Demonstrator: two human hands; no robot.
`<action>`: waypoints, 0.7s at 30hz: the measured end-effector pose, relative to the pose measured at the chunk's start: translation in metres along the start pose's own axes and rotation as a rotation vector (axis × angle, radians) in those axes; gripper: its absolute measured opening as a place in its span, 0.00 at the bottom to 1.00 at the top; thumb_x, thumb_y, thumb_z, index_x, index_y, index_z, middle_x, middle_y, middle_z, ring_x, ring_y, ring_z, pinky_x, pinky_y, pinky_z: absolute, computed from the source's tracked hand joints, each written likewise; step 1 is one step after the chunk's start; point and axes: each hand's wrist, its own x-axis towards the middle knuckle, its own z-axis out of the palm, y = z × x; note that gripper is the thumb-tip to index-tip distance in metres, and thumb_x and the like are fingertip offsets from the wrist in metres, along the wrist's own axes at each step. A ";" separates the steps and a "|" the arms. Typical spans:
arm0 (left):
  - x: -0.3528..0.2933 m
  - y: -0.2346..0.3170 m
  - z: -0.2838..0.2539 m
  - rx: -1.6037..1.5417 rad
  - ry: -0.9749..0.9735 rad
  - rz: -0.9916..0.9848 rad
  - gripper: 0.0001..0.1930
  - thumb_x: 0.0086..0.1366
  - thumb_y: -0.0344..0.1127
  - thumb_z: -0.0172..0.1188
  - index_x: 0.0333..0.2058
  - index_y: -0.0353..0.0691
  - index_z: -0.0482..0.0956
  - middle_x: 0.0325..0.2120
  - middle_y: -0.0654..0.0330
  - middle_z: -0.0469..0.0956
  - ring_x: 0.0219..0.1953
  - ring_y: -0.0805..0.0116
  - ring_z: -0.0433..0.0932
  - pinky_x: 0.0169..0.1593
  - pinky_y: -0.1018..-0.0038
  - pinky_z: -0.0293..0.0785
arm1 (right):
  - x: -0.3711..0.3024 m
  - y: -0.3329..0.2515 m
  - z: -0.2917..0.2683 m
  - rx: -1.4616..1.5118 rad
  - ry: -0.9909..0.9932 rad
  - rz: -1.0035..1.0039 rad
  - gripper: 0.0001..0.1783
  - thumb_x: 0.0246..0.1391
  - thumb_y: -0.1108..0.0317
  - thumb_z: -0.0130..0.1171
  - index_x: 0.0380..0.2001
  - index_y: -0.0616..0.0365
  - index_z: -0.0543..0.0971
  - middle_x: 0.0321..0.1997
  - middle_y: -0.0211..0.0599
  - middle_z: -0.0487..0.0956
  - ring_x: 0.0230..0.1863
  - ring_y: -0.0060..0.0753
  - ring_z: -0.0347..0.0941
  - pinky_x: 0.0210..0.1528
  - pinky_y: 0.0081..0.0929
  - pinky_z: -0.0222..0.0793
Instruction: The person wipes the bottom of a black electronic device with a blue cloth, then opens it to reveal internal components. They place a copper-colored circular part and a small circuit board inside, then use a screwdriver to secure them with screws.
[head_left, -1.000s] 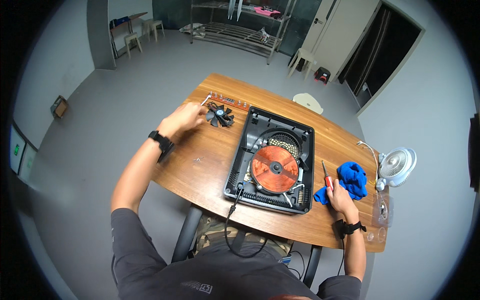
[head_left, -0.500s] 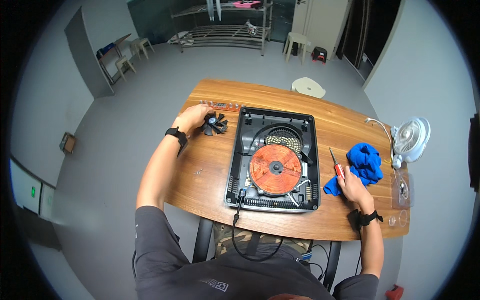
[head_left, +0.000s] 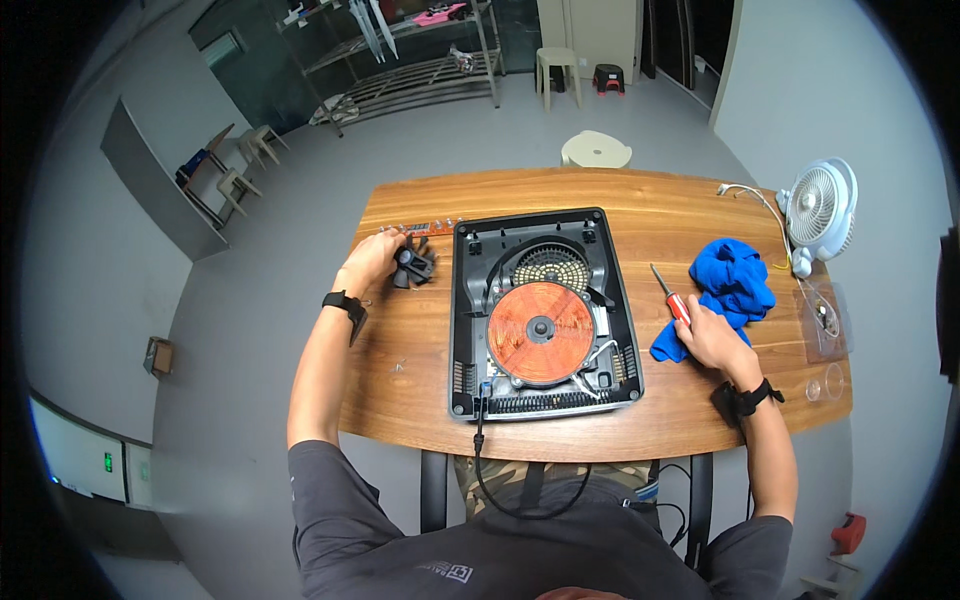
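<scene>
My left hand [head_left: 372, 258] is at the table's far left, fingers bent and closed at the edge of a small black cooling fan [head_left: 414, 265]. Its fingertips are partly hidden, close to the end of a narrow orange circuit board [head_left: 436, 228]. In my right hand [head_left: 716, 337] is a screwdriver [head_left: 676, 305] with a red and white handle, its shaft pointing away from me. That hand rests by a crumpled blue cloth [head_left: 733, 278]. Between my hands lies an opened induction cooker [head_left: 625, 375], black-cased, with a round copper coil [head_left: 542, 335] inside.
A small white fan [head_left: 818, 208] stands at the table's right end, with a clear plastic piece [head_left: 822, 322] and clear rings [head_left: 833, 381] nearer me. Tiny screws [head_left: 399, 366] lie on the wooden table [head_left: 400, 415] left of the cooker. A black cable [head_left: 478, 450] drops over the front edge.
The whole view has shifted and turned slightly. My left hand has drawn back a little beside the cooling fan. My right hand keeps the screwdriver by the cloth.
</scene>
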 end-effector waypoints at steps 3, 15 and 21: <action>-0.010 0.003 -0.017 -0.090 0.080 -0.047 0.23 0.52 0.20 0.64 0.50 0.36 0.80 0.48 0.50 0.82 0.50 0.47 0.81 0.57 0.60 0.80 | 0.001 0.000 0.003 -0.017 0.010 0.010 0.25 0.65 0.55 0.54 0.53 0.66 0.67 0.45 0.69 0.79 0.45 0.74 0.76 0.49 0.60 0.73; -0.044 0.018 -0.085 -0.475 0.247 -0.160 0.19 0.58 0.22 0.67 0.49 0.30 0.79 0.31 0.50 0.84 0.31 0.66 0.85 0.39 0.71 0.82 | 0.013 -0.009 -0.005 -0.185 0.009 0.146 0.27 0.64 0.53 0.50 0.52 0.69 0.70 0.40 0.67 0.82 0.43 0.70 0.80 0.49 0.60 0.74; -0.059 0.026 -0.124 -0.417 0.308 -0.152 0.17 0.59 0.24 0.68 0.48 0.30 0.80 0.33 0.52 0.83 0.32 0.67 0.85 0.39 0.72 0.82 | 0.026 -0.027 -0.008 -0.104 0.090 0.123 0.27 0.65 0.53 0.49 0.50 0.71 0.69 0.40 0.71 0.81 0.44 0.72 0.79 0.50 0.61 0.74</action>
